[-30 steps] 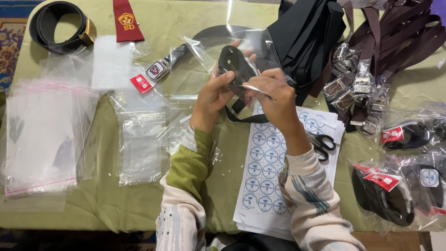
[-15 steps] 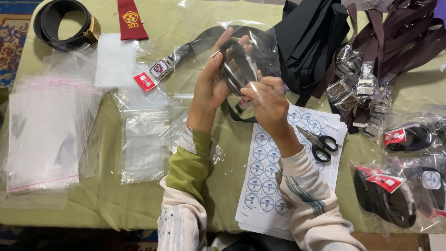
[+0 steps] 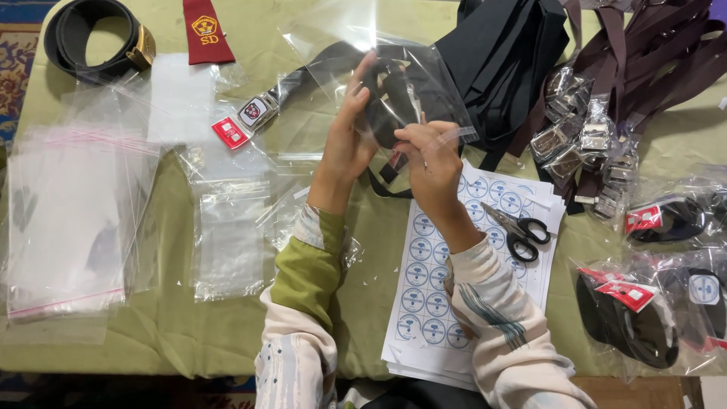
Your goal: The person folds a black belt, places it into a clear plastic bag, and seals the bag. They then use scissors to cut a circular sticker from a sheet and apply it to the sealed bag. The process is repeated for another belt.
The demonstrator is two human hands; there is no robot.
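Head view, looking down at two hands working above a surface (image 3: 227, 333) covered in olive-green cloth. The left hand (image 3: 350, 132) is raised with its fingers stretched up and lightly curved, pressed flat against the side of a clear plastic bag (image 3: 382, 72) that holds a rolled black belt (image 3: 394, 98). The right hand (image 3: 432, 163) sits just beside it, touching the bag's lower edge, thumb and fingers pinched shut on the plastic flap. The bag and belt are held up between both hands, off the surface.

Directly under the right forearm lies a stack of white sticker sheets (image 3: 435, 303) printed with rows of round blue labels. A pair of black-handled scissors (image 3: 519, 231) rests on the sheets, just right of the right wrist. Beyond the hands lies a pile of black fabric straps (image 3: 507, 60). Further right of that, dark maroon belts with silver buckles (image 3: 591, 136) lie bunched together. Near the right edge are bagged belts with red tags (image 3: 644, 310).

Left of the left hand, empty clear bags (image 3: 227, 235) are scattered, with a larger stack of clear bags (image 3: 60, 220) well apart to the far left. A coiled black belt (image 3: 87, 38) lies at the far upper left, a red tie (image 3: 204, 30) beside it.
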